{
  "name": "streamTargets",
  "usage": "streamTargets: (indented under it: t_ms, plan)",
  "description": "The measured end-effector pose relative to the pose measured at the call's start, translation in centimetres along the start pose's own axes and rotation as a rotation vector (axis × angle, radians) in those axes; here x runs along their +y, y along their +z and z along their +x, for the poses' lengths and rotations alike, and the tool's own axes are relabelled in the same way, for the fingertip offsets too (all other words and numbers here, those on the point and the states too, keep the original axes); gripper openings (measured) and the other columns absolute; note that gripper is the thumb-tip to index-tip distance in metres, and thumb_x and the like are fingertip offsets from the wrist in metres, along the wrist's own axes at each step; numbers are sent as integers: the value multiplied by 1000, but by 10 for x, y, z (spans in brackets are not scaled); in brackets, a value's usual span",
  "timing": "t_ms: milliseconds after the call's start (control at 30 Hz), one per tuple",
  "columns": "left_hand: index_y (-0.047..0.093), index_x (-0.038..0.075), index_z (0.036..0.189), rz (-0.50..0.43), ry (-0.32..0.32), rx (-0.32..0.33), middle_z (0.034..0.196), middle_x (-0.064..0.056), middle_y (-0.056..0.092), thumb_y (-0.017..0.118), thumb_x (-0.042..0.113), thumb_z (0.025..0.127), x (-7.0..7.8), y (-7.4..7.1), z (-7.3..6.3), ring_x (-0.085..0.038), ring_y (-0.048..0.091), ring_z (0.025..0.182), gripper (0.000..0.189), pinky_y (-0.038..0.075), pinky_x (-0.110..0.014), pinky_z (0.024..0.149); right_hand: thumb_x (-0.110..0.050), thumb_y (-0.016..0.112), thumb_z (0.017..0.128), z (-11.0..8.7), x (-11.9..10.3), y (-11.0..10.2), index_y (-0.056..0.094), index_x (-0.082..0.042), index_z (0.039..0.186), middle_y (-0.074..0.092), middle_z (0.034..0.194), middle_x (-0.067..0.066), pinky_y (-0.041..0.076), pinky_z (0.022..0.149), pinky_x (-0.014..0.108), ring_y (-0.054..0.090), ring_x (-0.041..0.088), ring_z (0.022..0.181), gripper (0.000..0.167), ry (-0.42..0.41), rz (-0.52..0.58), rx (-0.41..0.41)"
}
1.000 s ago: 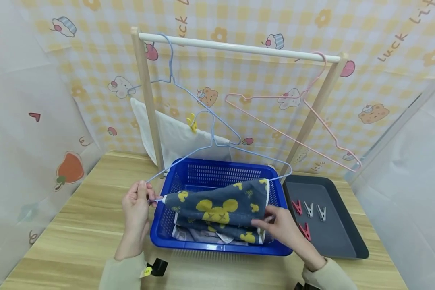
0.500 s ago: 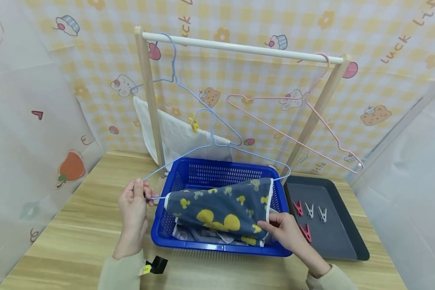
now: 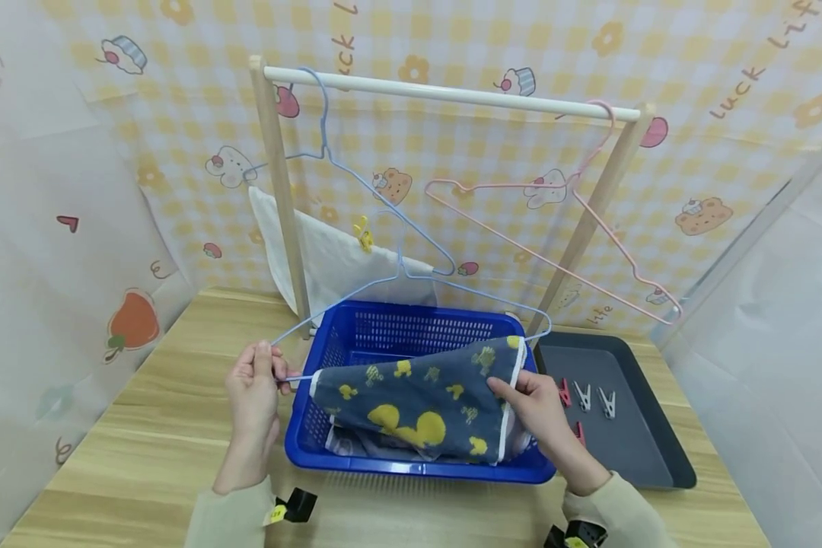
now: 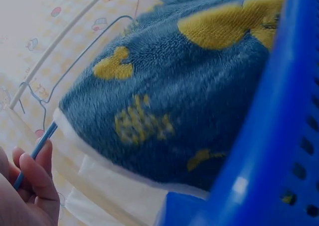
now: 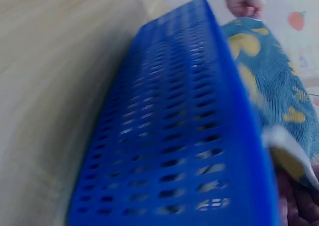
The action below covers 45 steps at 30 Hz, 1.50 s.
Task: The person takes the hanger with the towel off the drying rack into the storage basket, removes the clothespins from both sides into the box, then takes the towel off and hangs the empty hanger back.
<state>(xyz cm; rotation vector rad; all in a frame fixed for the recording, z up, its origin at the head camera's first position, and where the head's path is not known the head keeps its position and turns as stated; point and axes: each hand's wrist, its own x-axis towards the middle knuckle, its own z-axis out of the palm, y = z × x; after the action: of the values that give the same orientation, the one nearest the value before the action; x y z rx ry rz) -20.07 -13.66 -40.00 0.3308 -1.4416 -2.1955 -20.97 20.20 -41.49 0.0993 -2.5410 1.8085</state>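
A dark blue towel (image 3: 418, 396) with yellow mouse-head patterns and a white edge is draped over the lower bar of a blue clothes hanger (image 3: 356, 289). My left hand (image 3: 255, 388) grips the hanger's left corner, with the bar between fingers and thumb in the left wrist view too. With thumb on top, my right hand (image 3: 537, 407) pinches the towel's white right edge. Both hang over a blue plastic basket (image 3: 418, 469), where greyish cloth (image 3: 363, 443) shows beneath the towel. In the right wrist view the basket wall (image 5: 169, 111) covers much of the scene.
Behind the basket stands a rack with a white rail (image 3: 445, 91), bearing another blue hanger (image 3: 363, 179) and a pink hanger (image 3: 514, 243). A white cloth (image 3: 322, 259) with a yellow clip (image 3: 363, 234) hangs at left. Several clothespins lie in a grey tray (image 3: 640, 449) at right.
My right hand has moved up along the towel's right edge, and the towel's front has shifted right and spread flatter. My left hand keeps its grip on the hanger corner.
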Motion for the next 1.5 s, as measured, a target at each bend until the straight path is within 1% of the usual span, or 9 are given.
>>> streamTargets:
  t_ms: [300, 400, 567, 700, 800, 1000, 1167, 1333, 1500]
  plan:
    - [54, 5, 71, -60, 19, 56, 48, 2, 46, 44, 11, 100, 6, -3, 4, -8, 55, 40, 30, 36, -14, 34, -14, 72, 83, -12, 11, -10, 68, 1, 74, 62, 59, 8, 43, 41, 24, 54, 15, 46, 18, -50, -163, -165]
    - [54, 6, 71, -49, 13, 51, 48, 1, 46, 44, 11, 100, 5, -4, 4, -8, 55, 41, 31, 36, -14, 34, -12, 71, 83, -7, 9, -10, 67, 4, 93, 69, 73, 3, 49, 53, 22, 62, 10, 62, 19, -8, -73, -92]
    - [54, 6, 70, -20, 34, 37, 48, 1, 46, 43, 9, 100, 1, -5, 3, -7, 52, 40, 32, 37, -14, 34, -13, 67, 87, 11, 0, -6, 47, -1, 131, 69, 101, 3, 52, 76, 20, 62, 4, 89, 50, 59, 83, 62]
    - [54, 6, 70, 3, 35, 28, 48, 2, 46, 42, 8, 100, -2, -4, 2, -6, 50, 40, 32, 38, -15, 34, -19, 69, 86, 23, -6, -2, 38, -5, 139, 55, 125, 11, 47, 80, 15, 53, 14, 108, 63, 90, 25, 103]
    - [54, 6, 70, 13, 39, 20, 48, 2, 46, 42, 8, 100, -2, -3, 3, -6, 49, 39, 32, 39, -15, 35, -18, 71, 85, 27, -8, 0, 36, -6, 140, 44, 135, 13, 44, 87, 22, 44, 23, 119, 67, 78, -15, 117]
    - [53, 6, 71, 14, 47, 3, 49, 2, 46, 42, 9, 100, -2, -4, 4, -7, 49, 40, 31, 38, -15, 35, -21, 72, 84, 30, -6, 6, 62, 0, 111, 56, 113, 12, 46, 84, 30, 50, 18, 103, 36, 10, -76, 127]
    - [54, 7, 71, 14, 33, 26, 49, 2, 47, 43, 9, 100, -1, -4, 5, -7, 52, 41, 32, 38, -14, 35, -14, 74, 82, 26, 6, 9, 70, -1, 83, 67, 73, 5, 47, 52, 21, 55, 4, 60, 13, -117, -208, 7]
    - [54, 7, 70, -14, 81, 57, 48, 2, 48, 43, 6, 99, 1, -7, 7, -6, 54, 40, 32, 37, -14, 33, -16, 77, 77, 24, 17, 10, 53, -13, 57, 41, 52, -11, 26, 42, 17, 33, 1, 46, 31, -270, -547, -175]
    - [55, 7, 70, -5, 101, 59, 47, 2, 47, 42, 6, 99, 0, -10, 8, -7, 54, 40, 32, 37, -14, 33, -18, 77, 78, 25, 19, 13, 39, -14, 56, 24, 53, -9, 17, 46, 18, 24, 4, 47, 44, -221, -665, -201]
